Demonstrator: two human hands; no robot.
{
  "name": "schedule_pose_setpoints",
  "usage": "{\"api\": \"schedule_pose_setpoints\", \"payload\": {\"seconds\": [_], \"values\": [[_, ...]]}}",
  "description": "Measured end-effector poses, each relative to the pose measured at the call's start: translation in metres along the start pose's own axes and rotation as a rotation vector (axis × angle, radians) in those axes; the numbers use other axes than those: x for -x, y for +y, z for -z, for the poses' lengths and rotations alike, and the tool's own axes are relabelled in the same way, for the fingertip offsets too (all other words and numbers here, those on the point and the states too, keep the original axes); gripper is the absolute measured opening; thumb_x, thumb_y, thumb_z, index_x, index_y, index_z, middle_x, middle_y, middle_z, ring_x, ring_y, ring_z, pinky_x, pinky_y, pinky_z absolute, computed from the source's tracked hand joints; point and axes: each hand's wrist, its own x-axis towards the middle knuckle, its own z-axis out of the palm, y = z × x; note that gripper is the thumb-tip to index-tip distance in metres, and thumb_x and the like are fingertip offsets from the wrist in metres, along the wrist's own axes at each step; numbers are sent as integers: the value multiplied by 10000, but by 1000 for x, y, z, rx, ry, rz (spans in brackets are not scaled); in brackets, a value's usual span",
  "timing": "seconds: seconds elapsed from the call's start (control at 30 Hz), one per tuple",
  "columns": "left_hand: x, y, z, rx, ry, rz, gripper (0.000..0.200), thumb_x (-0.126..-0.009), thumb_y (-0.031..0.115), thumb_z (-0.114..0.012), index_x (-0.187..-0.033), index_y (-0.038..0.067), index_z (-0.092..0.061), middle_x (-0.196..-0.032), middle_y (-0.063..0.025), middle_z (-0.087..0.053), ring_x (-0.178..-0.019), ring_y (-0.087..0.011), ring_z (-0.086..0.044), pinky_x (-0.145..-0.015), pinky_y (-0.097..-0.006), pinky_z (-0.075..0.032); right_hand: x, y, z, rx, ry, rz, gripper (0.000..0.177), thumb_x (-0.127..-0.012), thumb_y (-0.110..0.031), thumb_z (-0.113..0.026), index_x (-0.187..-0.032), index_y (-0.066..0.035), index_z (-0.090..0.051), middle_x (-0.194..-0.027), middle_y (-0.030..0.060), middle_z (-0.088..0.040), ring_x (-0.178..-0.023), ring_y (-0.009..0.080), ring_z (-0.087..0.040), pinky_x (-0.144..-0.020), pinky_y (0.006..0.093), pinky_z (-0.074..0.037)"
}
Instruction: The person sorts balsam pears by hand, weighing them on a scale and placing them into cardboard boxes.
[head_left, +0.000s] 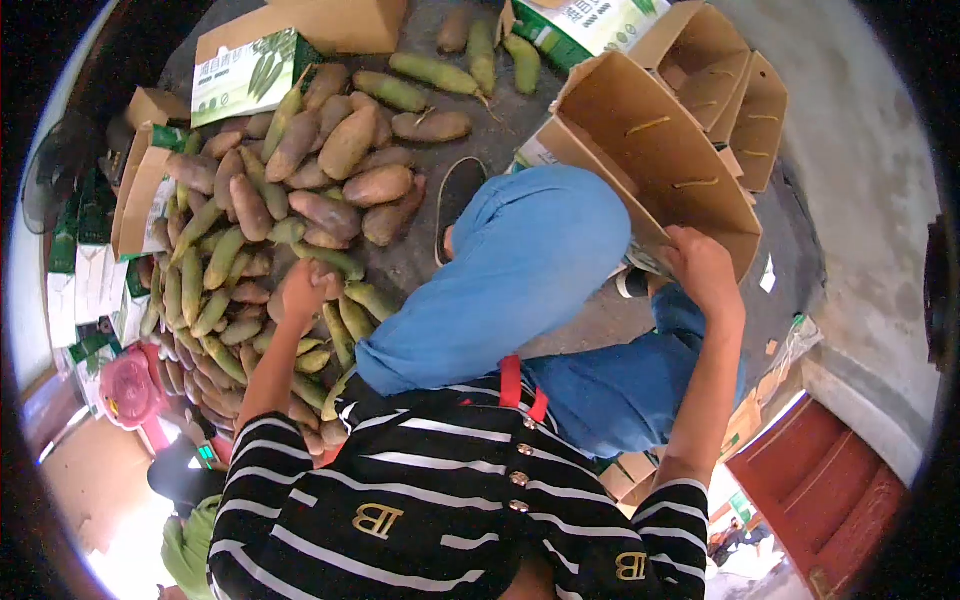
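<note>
Head view: the left hand (303, 290) is seen stretched out over a pile of vegetables (290, 190), long green and brown-purple pieces heaped on the floor (425, 255) toward its left edge. The fingers are curled downward onto the near side of the heap and touch the pieces there; whether this grip is closed on a single piece cannot be told, since the back of the hand covers it. The right hand (703, 265) is raised to the cardboard box (650, 150), which stands open and tilted near the right edge of the floor, and its grip is pressed together on the lower corner of the box wall, fingers over the rim. Between the two hands a knee in blue jeans (520, 260) is bent, and a dark shoe (458, 195) is set just beside the heap. More open boxes (745, 100) are stacked behind the held one. A printed carton (250, 75) lies at the far edge of the heap, and further printed cartons (80, 260) are piled along the left edge. A pink plastic object (125, 388) sits near them, and another person in green (185, 540) is partly seen at the near left corner.
</note>
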Motion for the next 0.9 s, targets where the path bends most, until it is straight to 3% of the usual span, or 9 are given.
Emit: {"api": "schedule_pose_setpoints", "payload": {"seconds": [0.1, 0.17, 0.3, 0.4, 0.5, 0.57, 0.67, 0.77, 0.9], "values": [[-24, 40, 33, 365, 21, 82, 541, -824, 293, -633, -1236, -15, -467, -1021, -148, -603, -964, -218, -570, -843, -331, -435, -1, 3, -5, 20, -14, 11, 206, -789, -145, -570, -971, -50, -581, -907, 170, -605, -876, 356, -572, -747, 437, -454], [-36, 103, 79, 632, 95, -62, 541, -820, 256, -655, -1222, -40, -447, -1097, -175, -574, -1021, -218, -560, -874, -329, -441, -1, -1, -2, 6, -28, -1, 198, -791, -145, -567, -965, -50, -576, -901, 170, -603, -874, 354, -571, -744, 438, -453], [-52, 215, 144, 1006, 256, -340, 532, -810, 94, -648, -1269, -15, -400, -1174, -124, -527, -1055, -194, -530, -914, -330, -433, 0, 1, -6, 32, 23, 17, 160, -796, -135, -553, -932, -55, -578, -891, 168, -609, -860, 360, -582, -725, 447, -465], [-44, 301, 174, 1138, 278, -646, 571, -771, 107, -681, -1263, 8, -408, -1170, -108, -528, -1077, -201, -519, -915, -337, -430, 0, -1, -5, 41, 6, 8, 191, -794, -130, -553, -962, -42, -576, -909, 171, -601, -876, 357, -569, -735, 434, -455], [-57, 361, 159, 697, 468, -851, 605, -720, 245, -715, -1223, 32, -455, -1163, -147, -541, -1073, -263, -531, -930, -351, -410, 1, -3, -6, 17, 23, 22, 193, -789, -112, -548, -964, -39, -580, -908, 174, -605, -867, 361, -571, -728, 433, -457], [-57, 400, 149, 620, 363, -941, 489, -733, 296, -682, -1097, 17, -511, -1088, -191, -557, -1024, -356, -533, -860, -423, -442, -1, 7, -14, 24, 35, 51, 199, -783, -99, -548, -970, -39, -583, -906, 176, -608, -861, 362, -575, -723, 431, -459], [-61, 439, 125, 220, 206, -957, 387, -706, 279, -689, -945, 12, -543, -906, -163, -586, -852, -320, -574, -720, -416, -462, -1, 8, -18, 27, 66, 35, 207, -765, -102, -572, -961, -42, -595, -891, 177, -614, -855, 363, -579, -721, 429, -461], [-71, 469, 106, -79, -110, -850, 340, -705, 215, -678, -979, 26, -609, -970, -134, -625, -902, -293, -600, -739, -435, -458, -2, 8, -14, 53, -10, 37, 280, -772, -70, -513, -1038, -71, -603, -937, 169, -622, -891, 341, -594, -750, 424, -473], [-78, 492, 87, -371, -236, -833, 289, -741, 247, -644, -951, 53, -677, -1062, -143, -631, -956, -301, -611, -730, -454, -478, 1, -6, -6, -2, 15, 66, 248, -749, -73, -576, -994, -57, -612, -914, 180, -620, -863, 359, -585, -727, 438, -459]]}}
